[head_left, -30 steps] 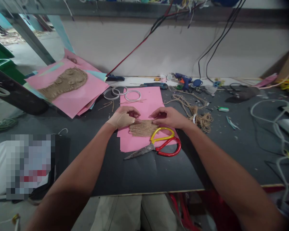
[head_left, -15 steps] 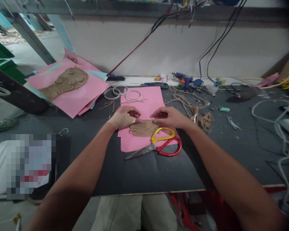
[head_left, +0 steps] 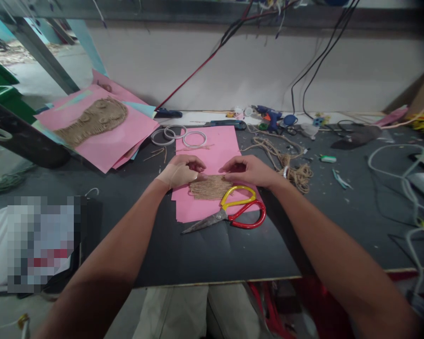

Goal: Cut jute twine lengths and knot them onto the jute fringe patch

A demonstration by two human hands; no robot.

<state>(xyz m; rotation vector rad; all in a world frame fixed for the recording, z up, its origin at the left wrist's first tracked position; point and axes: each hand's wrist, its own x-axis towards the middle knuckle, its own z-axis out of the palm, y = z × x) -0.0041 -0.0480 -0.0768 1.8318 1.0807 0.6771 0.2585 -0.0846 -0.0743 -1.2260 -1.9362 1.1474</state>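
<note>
Rows of brown twine (head_left: 210, 188) lie side by side as a flat patch on pink paper (head_left: 224, 141). At the patch's upper left corner my left hand (head_left: 183, 172) has its fingers curled and its thumb pressed on the twine edge. My right hand (head_left: 245, 170) mirrors it at the upper right corner, thumb on the same edge. Pale tape or a covering wraps the left hand near the thumb. Scissors (head_left: 226, 214) with one yellow and one red handle lie across the paper's lower right, partly over the patch and nearest my right hand.
White rings (head_left: 195, 139) overlap the paper's top left. A loose twine bundle (head_left: 298, 176) lies right of my hand. A box cutter (head_left: 226, 125) and a blue glue gun (head_left: 273, 120) rest behind. Pink sheets bearing a twine shape (head_left: 102, 117) are stacked at left.
The whole view has shifted very slightly. Both hands keep their places at the top edge of the twine patch, and the scissors have not moved on the paper.
</note>
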